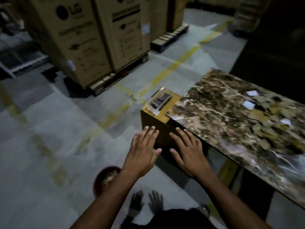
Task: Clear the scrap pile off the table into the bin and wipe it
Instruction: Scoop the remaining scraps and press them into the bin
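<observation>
Two bare arms reach forward, left hand (143,149) and right hand (188,151) flat, palms down, fingers straight and spread, holding nothing. Scraps (257,113) lie far right on the marbled table (214,113); the red bin (105,179) stands near left on the floor.

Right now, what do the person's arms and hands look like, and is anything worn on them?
Both arms are bare to the bottom of the picture: no sleeves show. The left hand and the right hand wear no gloves, and I see no rings, watch or bands on fingers or wrists. The fingernails are short and pale. The picture is dim and a little blurred, so small marks could be missed.
</observation>
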The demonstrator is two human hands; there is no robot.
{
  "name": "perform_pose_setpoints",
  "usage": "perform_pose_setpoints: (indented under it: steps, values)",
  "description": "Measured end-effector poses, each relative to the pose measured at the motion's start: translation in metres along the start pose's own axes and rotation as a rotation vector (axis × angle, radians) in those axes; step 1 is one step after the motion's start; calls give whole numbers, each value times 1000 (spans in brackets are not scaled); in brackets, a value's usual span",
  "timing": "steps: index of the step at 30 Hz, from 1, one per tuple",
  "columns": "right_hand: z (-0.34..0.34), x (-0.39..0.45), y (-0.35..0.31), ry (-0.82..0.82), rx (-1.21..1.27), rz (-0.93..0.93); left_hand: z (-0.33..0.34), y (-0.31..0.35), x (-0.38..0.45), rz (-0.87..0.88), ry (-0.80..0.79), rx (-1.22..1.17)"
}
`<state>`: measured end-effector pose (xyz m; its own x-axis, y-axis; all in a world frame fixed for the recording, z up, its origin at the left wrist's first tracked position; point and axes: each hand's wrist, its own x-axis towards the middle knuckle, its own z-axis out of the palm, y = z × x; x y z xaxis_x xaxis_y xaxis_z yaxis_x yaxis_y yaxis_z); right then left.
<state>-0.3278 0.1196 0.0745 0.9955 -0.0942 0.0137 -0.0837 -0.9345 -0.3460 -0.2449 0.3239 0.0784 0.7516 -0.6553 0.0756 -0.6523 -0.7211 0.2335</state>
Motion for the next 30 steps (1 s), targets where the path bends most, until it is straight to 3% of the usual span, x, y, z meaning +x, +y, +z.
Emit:
perform_pose_setpoints:
  steps: [9,14,21,25,30]
  values:
    - [-54,-65,194,124,-33,343,64,169,153,241,-11,-7]
    - [-68,-87,261,167,-7,497,102,239,197,313,-92,-55]
    - [-50,-90,349,124,235,824,161,265,245,382,-345,-20]
    - [-40,-78,385,113,395,1019,187,274,282,441,-558,-172]
    - [-37,-35,396,108,336,1193,195,291,336,537,-597,-244]
